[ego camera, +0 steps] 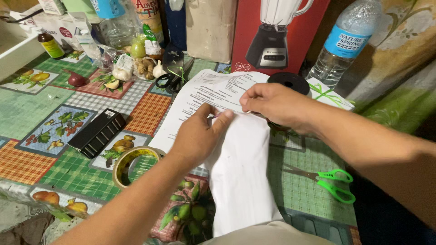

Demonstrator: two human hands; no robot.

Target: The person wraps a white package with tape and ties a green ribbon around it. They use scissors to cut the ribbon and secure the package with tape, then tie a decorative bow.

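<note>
My left hand (197, 136) and my right hand (272, 106) meet over a white sheet of paper (238, 172) that lies on the patterned tablecloth. Both pinch the folded edge of the sheet where a printed page (213, 90) shows beneath. A thin dark thing sits between the left thumb and fingers; I cannot tell what it is. A roll of clear tape (132, 164) lies just left of my left forearm. Green-handled scissors (329, 179) rest to the right of the sheet, under my right forearm.
A black ribbed box (96, 132) lies at left. Black scissors (170, 81), garlic, ginger and an onion (76, 79) sit at the back. A red blender box (277, 34), a water bottle (345, 43) and a black round disc (288, 82) stand behind the paper.
</note>
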